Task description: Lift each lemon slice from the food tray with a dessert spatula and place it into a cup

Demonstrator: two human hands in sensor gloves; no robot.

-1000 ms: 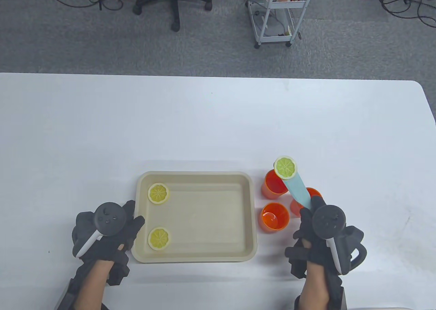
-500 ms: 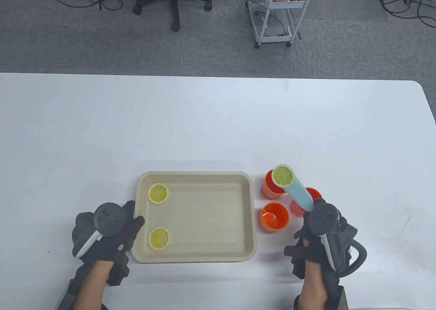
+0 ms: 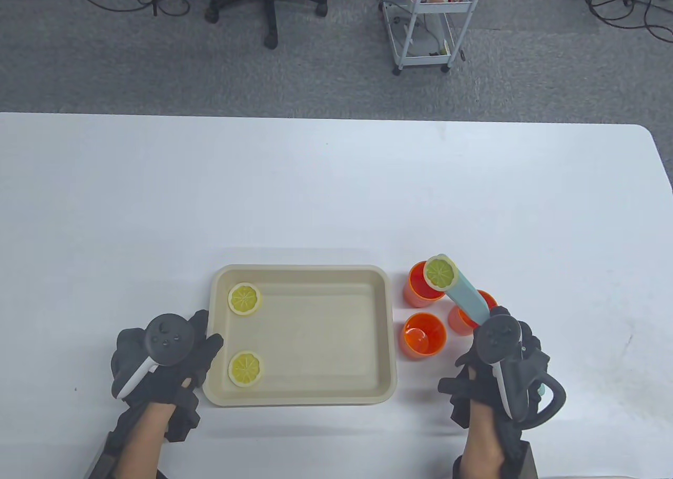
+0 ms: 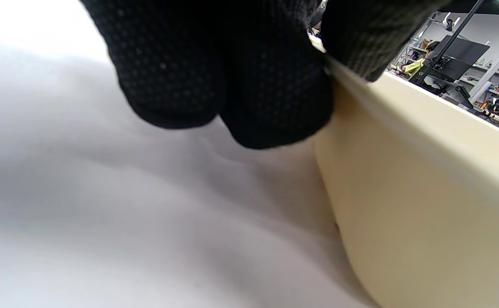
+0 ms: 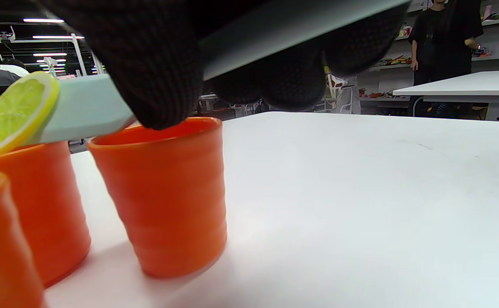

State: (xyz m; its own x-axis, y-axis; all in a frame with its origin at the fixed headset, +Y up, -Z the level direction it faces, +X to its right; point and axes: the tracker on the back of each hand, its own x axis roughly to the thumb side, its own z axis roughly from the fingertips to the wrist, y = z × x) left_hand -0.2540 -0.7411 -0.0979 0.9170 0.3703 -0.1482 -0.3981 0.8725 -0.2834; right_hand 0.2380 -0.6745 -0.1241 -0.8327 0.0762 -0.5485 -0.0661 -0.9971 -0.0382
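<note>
- Lemon slice on the tip of your dessert spatula sits tilted over the rim of the far-left orange cup; in the right wrist view the slice leans down off the pale blue blade, right above that cup's rim
- Your right hand has its fingers curled round the spatula handle; the wrist view shows the gloved fingers wrapped over the blade end, so the hold is firm and closed on the tool
- Two more slices lie in the food tray: one in its far-left corner, one near its front-left corner; both lie flat on the tray floor
- Three orange cups stand just right of the tray, close together; the near-left cup stands open-mouthed, and the right cup is partly hidden under the spatula; in the wrist view that cup stands upright on the white table
- Your left hand rests on the table at the tray's left edge; its fingers are extended, not gripping; in the left wrist view the fingertips touch the tray's outer wall
</note>
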